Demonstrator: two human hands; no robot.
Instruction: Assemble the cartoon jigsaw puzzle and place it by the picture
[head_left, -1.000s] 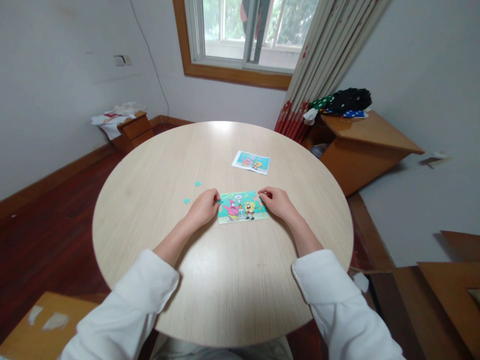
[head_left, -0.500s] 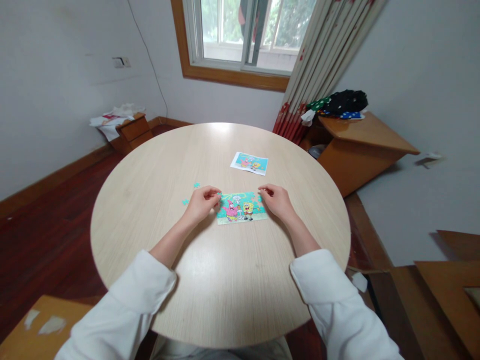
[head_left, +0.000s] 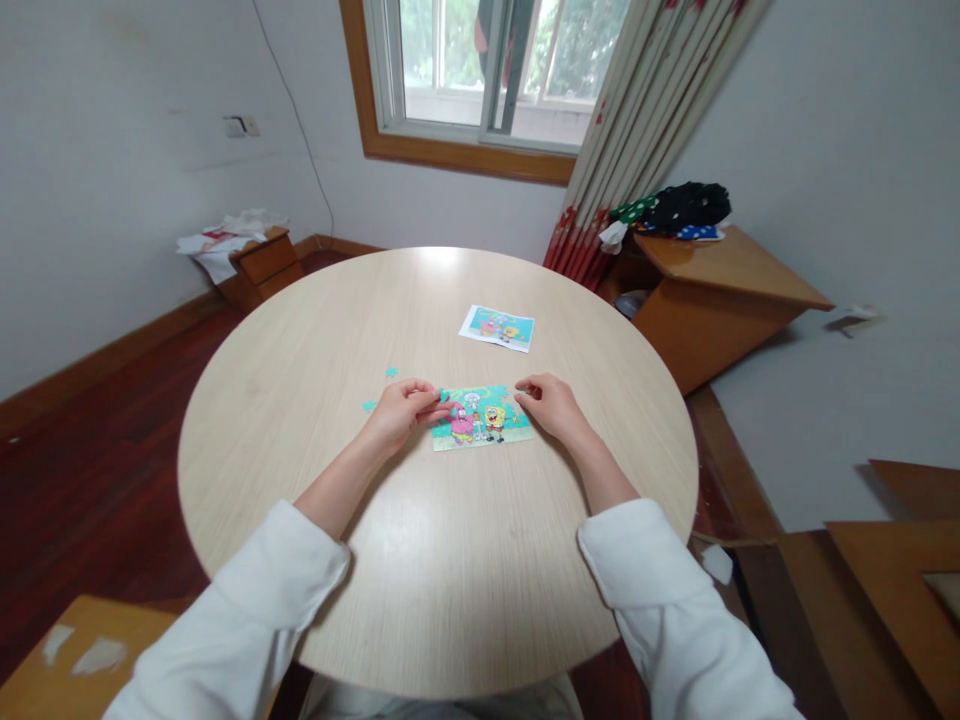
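Note:
A small cartoon jigsaw puzzle [head_left: 482,421] lies flat on the round pale wooden table [head_left: 420,560]. My left hand [head_left: 400,411] rests at the puzzle's left edge, its fingers pinched together over the upper left corner on what looks like a small teal piece. At the puzzle's upper right corner my right hand [head_left: 546,403] has its fingers curled and pinched on the edge. Two loose teal pieces [head_left: 369,405] lie on the table just left of my left hand. A printed reference picture [head_left: 498,327] lies further back on the table.
A wooden side cabinet [head_left: 720,290] with dark clothes on top stands at the right by a curtain. A low wooden drawer unit [head_left: 259,262] with papers is at the back left. Cardboard boxes show at the lower left and lower right.
My left hand has slid its fingers a little right, over the puzzle's top left corner. My right hand has hardly moved. The view has shifted slightly.

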